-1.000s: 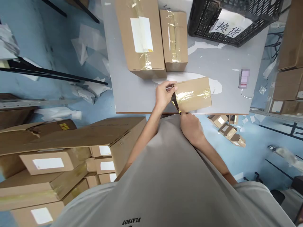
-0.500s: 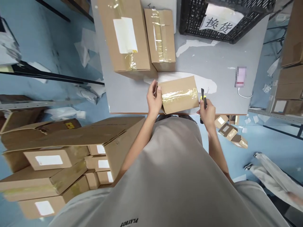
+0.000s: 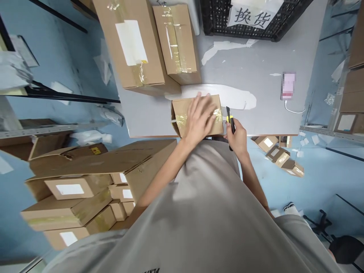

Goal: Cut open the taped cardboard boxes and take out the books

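Observation:
A small taped cardboard box [image 3: 181, 108] lies at the front edge of the grey table [image 3: 150, 121]. Across its top rests my left hand [image 3: 199, 119], fingers spread and slightly blurred, hiding much of the tape. Just right of the box, my right hand [image 3: 237, 138] is wrapped around a black and yellow utility knife [image 3: 231, 123]. The knife points away from me, its tip beside the box's right end and apart from it.
Two taped cartons, a large one [image 3: 153, 45] and a narrower one [image 3: 182, 49], stand at the back left. A black plastic crate [image 3: 213, 22] sits behind. A pink phone [image 3: 288, 85] with a white cable lies right. An open carton [image 3: 153, 167] of boxes stands lower left.
My left hand has moved from the box's left end onto its top. The box sits further left in view, its left end now showing. My right hand still holds the knife.

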`<action>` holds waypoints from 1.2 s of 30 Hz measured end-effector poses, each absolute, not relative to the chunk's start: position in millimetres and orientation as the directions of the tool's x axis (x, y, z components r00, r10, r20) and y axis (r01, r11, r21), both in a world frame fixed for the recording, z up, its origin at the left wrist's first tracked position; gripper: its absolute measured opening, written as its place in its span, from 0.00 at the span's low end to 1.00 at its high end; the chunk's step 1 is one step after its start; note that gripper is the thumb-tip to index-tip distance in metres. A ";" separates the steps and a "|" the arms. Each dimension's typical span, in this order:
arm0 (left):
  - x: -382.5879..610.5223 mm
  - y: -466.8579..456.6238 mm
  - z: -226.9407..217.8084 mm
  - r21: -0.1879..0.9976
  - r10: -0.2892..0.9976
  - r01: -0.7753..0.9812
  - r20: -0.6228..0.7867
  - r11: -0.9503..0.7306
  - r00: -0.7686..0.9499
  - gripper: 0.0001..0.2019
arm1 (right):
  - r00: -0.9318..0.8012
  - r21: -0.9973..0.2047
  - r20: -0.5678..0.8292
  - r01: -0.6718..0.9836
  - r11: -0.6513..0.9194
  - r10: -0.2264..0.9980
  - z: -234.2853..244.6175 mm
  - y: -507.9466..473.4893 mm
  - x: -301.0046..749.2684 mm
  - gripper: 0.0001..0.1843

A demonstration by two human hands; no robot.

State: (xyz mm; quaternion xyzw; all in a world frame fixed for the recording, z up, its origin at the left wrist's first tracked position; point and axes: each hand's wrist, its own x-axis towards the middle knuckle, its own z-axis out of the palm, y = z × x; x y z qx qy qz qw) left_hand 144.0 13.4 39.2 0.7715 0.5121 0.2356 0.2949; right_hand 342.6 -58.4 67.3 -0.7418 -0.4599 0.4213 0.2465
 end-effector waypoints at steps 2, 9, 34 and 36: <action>154.9 11.1 40.1 0.686 0.903 0.647 0.036 -0.334 0.428 0.25 | 0.189 -0.778 -0.371 0.471 -0.416 0.909 68.8 -57.8 341.8 0.20; 153.0 7.6 27.9 0.677 0.889 0.651 0.010 -0.343 0.457 0.23 | 0.117 -0.777 -0.305 0.543 -0.319 0.945 68.5 -58.0 334.0 0.22; 160.5 5.7 14.7 0.777 0.905 0.552 0.050 -0.301 0.424 0.26 | 0.312 -0.497 -0.417 0.708 -0.502 0.853 87.8 -43.4 288.6 0.26; 161.6 4.4 13.3 0.770 0.905 0.558 0.055 -0.308 0.422 0.27 | 0.313 -0.443 -0.451 0.735 -0.514 0.836 94.9 -48.9 290.9 0.24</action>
